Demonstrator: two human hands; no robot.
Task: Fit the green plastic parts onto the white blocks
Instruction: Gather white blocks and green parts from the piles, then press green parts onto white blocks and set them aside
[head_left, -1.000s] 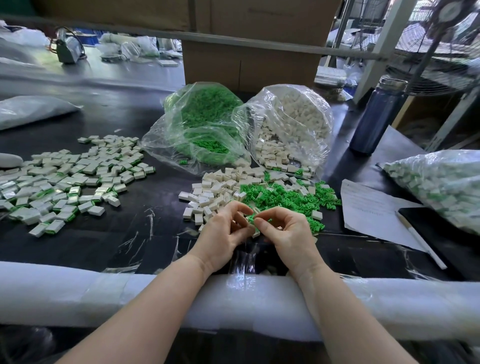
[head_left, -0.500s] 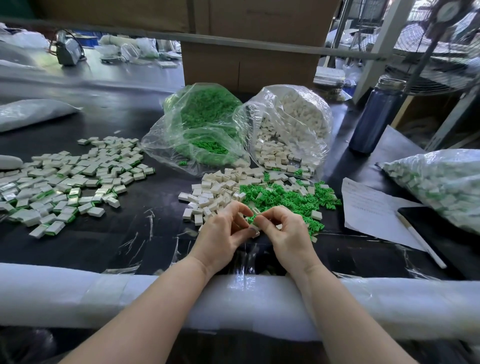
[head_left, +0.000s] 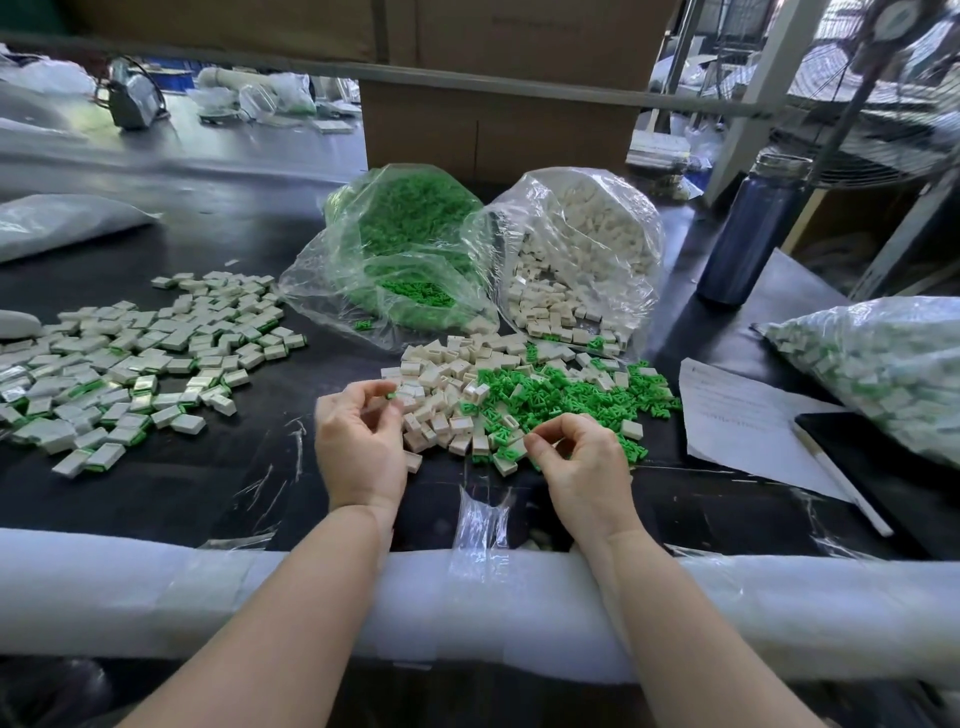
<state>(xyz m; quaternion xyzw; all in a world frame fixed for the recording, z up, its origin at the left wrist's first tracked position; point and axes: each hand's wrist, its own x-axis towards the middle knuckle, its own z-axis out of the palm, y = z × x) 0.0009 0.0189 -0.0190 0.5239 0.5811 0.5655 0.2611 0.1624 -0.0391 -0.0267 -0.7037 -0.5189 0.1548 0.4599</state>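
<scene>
A heap of loose white blocks (head_left: 447, 384) lies at the table's centre, with a heap of green plastic parts (head_left: 566, 395) spreading to its right. My left hand (head_left: 358, 441) hovers at the left edge of the white heap. Its curled fingers pinch a small piece with a bit of green (head_left: 390, 396) showing at the fingertips; most of the piece is hidden. My right hand (head_left: 576, 457) rests at the near edge of the green heap, thumb and forefinger pinched together on a green part.
Fitted white-and-green blocks (head_left: 130, 364) cover the left of the table. Behind the heaps lie an open bag of green parts (head_left: 410, 249) and one of white blocks (head_left: 582, 244). Right: dark bottle (head_left: 748, 234), paper (head_left: 737, 415), pen (head_left: 841, 488), filled bag (head_left: 883, 364). Foam padding (head_left: 156, 587) lines the near edge.
My hands were pressed together over one piece at the centre. Now they have parted: the left went left with the piece, the right went right onto the green heap.
</scene>
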